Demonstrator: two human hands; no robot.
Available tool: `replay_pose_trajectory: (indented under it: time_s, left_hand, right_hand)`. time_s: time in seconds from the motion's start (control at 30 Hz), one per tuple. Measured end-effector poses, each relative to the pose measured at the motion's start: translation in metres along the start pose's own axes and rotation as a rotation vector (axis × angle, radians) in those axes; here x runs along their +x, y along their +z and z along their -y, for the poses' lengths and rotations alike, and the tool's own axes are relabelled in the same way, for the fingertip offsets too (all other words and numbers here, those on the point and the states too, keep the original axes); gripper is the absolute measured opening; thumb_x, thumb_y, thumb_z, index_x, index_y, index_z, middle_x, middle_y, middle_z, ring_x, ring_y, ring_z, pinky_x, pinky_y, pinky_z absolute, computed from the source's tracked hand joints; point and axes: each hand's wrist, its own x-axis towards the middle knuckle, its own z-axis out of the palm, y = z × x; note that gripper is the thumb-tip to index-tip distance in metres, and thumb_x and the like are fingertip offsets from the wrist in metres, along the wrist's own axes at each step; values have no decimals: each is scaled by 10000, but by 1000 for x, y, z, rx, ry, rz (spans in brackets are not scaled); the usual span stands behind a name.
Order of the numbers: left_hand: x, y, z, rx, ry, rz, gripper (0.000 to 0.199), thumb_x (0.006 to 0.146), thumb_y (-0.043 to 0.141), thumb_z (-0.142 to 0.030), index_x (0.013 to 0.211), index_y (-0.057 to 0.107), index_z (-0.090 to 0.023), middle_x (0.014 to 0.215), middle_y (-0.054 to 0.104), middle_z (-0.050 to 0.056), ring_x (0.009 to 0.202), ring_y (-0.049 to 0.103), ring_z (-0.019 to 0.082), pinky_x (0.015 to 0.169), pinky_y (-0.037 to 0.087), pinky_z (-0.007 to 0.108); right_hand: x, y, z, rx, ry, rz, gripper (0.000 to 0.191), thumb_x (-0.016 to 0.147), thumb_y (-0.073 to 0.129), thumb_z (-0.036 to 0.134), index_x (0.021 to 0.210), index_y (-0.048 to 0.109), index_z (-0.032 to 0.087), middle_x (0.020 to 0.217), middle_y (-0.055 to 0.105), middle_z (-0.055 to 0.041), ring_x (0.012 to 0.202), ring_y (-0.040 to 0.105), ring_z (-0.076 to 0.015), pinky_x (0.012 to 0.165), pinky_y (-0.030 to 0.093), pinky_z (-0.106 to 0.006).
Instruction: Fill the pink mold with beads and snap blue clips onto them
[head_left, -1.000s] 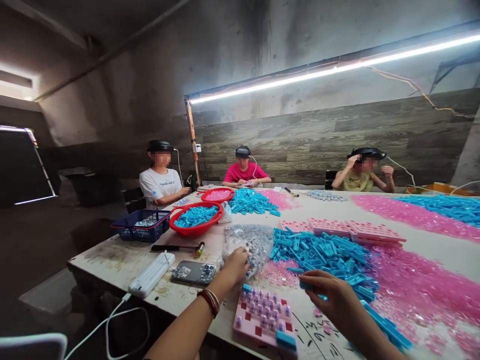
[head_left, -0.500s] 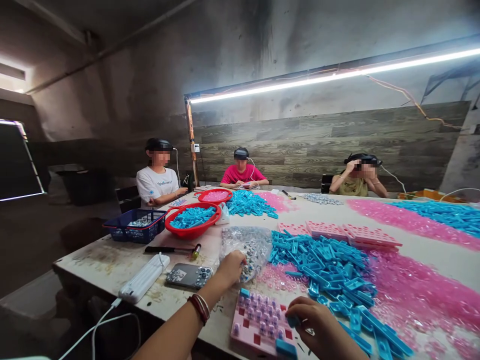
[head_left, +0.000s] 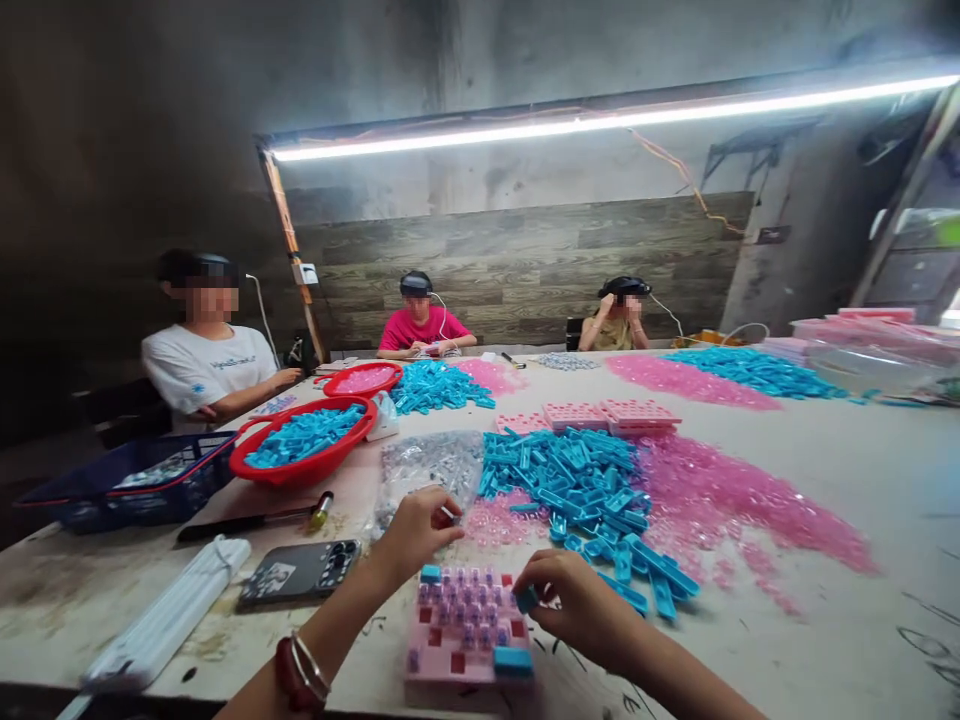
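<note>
My left hand point(head_left: 421, 528) is just in front of a clear plastic bag point(head_left: 431, 465) of small grey-white pieces. Its fingers are curled in a pinch, and what they may hold is too small to make out. My right hand point(head_left: 562, 597) pinches a small blue plastic piece point(head_left: 526, 599) at the right edge of a pink tray point(head_left: 436, 662). Small clear-purple pieces point(head_left: 471, 607) fill many of the tray's slots, while a few red squares show between them. One blue piece point(head_left: 513, 661) lies on its near right corner, another point(head_left: 430, 573) at its far left.
Beyond the tray lie heaps of blue plastic parts point(head_left: 570, 470) and pink clear pieces point(head_left: 720, 490). Left are a phone point(head_left: 289, 575), white power bank point(head_left: 169, 610), hammer point(head_left: 259, 520), red basin point(head_left: 300, 475) and dark blue basket point(head_left: 82, 500). Three people sit across the table.
The view has swung to the right. My left hand has drawn back from the bag toward the tray. My right hand keeps the blue piece beside the tray's edge.
</note>
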Motion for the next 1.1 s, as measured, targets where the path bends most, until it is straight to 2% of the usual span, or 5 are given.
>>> replay_pose_trajectory:
  time_s: [0.13,0.33,0.6,0.8,1.1]
  left_hand:
    - [0,17,-4,-50,55,118,109,655,634,-124,763,641,-137,808,567,14,671,571,103,635,458,202]
    - [-2,39,-3,41,86,297,168,663,602,-106,812,666,-151,752,623,5,659,568,113,629,441,207]
    - [2,45,-7,97,155,339,256,667,545,-81,816,720,-192,852,668,17,782,592,136,745,440,222]
    - [3,48,-13,165,180,367,328,709,488,-93,936,699,-197,899,652,36,846,578,154,788,430,249]
    - [7,59,-15,258,123,373,243,705,553,-81,873,707,-166,799,656,38,763,581,151,721,432,236]
  right_hand:
    - [-1,-9,-2,-12,-25,-40,295,617,558,18,792,721,191,746,665,-27,635,586,-121,614,436,-217]
    - [4,-19,-15,-46,24,-85,272,640,571,46,822,712,190,760,668,-20,615,588,-113,605,440,-224]
    - [11,-22,-32,-16,75,-64,247,650,576,58,828,707,167,752,678,-30,613,591,-119,569,444,-214]
    - [11,-27,-37,-18,64,-81,239,652,584,66,832,705,165,779,684,-28,630,586,-119,593,449,-223]
    - [9,-35,-38,15,85,-122,212,661,595,86,828,707,152,781,692,-35,646,596,-129,594,454,-229]
